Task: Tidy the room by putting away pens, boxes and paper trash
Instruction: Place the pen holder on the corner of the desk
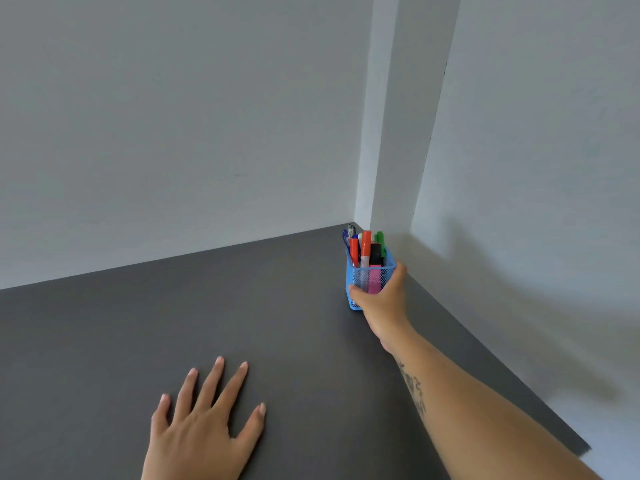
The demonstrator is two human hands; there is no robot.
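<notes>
Two hands | right hand (381, 299) grip closed round pen basket (363, 282) | left hand (204, 424) flat, fingers spread

The worktop (207, 306) under the spread left fingers (214, 379) looks smooth and matt, a dark grey sheet with no grain or gloss. The holder (356, 275) between the right fingers (398, 271) is blue mesh, finely perforated, whether plastic or coated wire cannot be told. The pens (365, 247) above those fingers look like smooth plastic. The walls (173, 116) beyond are matt white.
</notes>
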